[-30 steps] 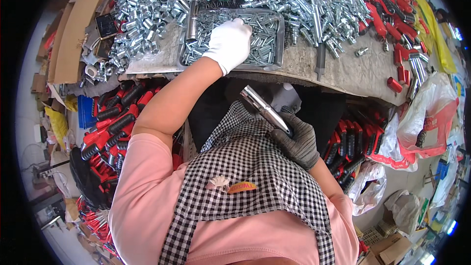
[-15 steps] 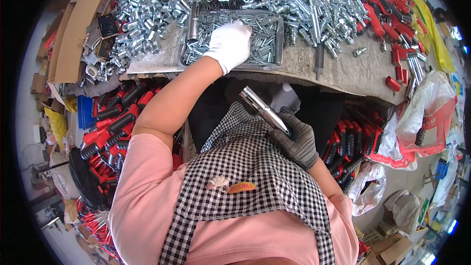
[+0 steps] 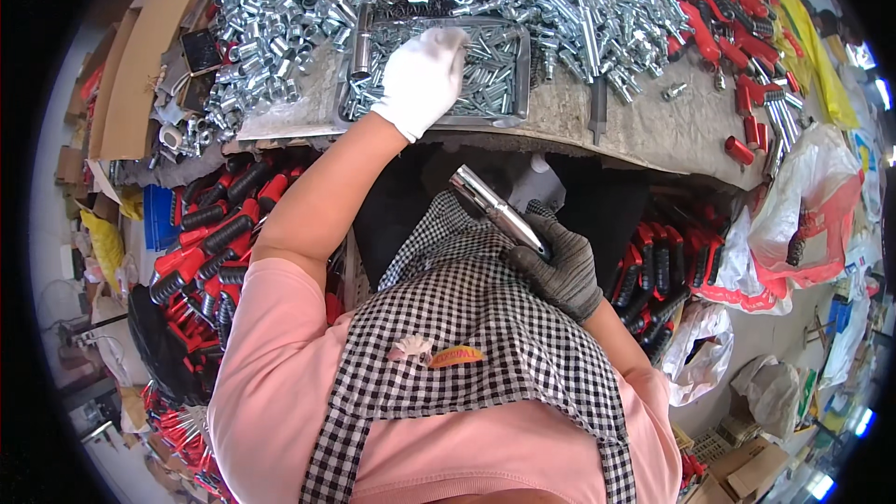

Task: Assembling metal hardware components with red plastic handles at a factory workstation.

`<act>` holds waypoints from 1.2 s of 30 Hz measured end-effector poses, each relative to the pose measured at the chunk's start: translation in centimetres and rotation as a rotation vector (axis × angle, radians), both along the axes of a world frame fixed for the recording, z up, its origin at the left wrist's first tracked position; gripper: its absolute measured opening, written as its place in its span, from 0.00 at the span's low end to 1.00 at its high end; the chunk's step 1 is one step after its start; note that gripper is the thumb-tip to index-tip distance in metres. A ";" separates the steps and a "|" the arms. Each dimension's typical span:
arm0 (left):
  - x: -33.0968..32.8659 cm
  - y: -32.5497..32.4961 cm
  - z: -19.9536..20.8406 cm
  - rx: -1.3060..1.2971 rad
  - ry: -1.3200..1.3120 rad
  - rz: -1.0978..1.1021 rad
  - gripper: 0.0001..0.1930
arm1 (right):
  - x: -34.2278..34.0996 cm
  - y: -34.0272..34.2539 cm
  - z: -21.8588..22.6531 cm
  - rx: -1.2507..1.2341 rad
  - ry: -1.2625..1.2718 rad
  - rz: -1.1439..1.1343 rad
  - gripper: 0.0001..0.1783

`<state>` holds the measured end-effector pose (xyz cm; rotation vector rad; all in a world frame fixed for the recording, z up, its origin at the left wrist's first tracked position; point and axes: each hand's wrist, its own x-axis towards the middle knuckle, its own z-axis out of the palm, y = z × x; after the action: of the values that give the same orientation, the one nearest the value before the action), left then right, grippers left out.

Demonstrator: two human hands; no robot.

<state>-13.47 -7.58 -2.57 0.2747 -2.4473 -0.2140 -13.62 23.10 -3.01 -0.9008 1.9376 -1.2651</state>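
A: Where's the metal tube (image 3: 495, 211)?
B: Below the bench (image 3: 644, 121) edge, over the lap, right hand (image 3: 557, 266) clamped around it.
A: And the left hand (image 3: 423, 79)?
B: Fingers curled into the tray (image 3: 519, 65) of small screws (image 3: 490, 75); its grip I can't tell.

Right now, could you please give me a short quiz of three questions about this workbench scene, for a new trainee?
1. True or false: the left hand wears a white glove.
2. What does the right hand hold? A) a shiny metal tube B) a red handle C) a plastic bag
3. Fill in: the left hand reaches into a shallow metal ____ of small silver parts on the bench.

Key: 1 true; 2 A; 3 tray.
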 end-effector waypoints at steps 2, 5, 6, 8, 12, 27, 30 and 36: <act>0.5 0.0 0.0 0.000 0.055 0.007 0.07 | 0.0 0.2 -0.3 0.003 -0.014 -0.006 0.28; 1.8 0.6 -0.2 0.013 0.096 -0.043 0.05 | 0.1 0.3 -0.5 0.011 -0.019 -0.010 0.28; 2.2 0.9 -0.2 0.014 0.096 -0.044 0.05 | 0.1 0.2 -0.6 0.016 -0.010 -0.011 0.28; 3.1 1.3 -0.2 0.080 0.120 -0.117 0.04 | 0.1 0.0 -0.3 0.023 -0.030 -0.004 0.27; 3.9 1.5 0.0 0.153 0.035 -0.104 0.03 | 0.1 -0.4 -0.8 0.039 -0.041 0.014 0.27; 3.9 1.3 0.4 0.308 0.025 -0.123 0.03 | -0.2 -1.2 -0.7 0.058 -0.028 0.039 0.29; 4.1 1.1 0.3 0.335 0.077 -0.129 0.03 | -0.4 -1.3 -0.5 0.059 0.003 0.048 0.28; 3.7 0.8 -0.2 0.295 -0.016 -0.151 0.04 | -0.1 -1.2 -0.9 0.053 -0.010 0.039 0.28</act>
<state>-9.76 -6.76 -2.76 0.2185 -2.4502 -0.6430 -13.76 21.92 -3.93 -0.8996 1.9279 -1.1888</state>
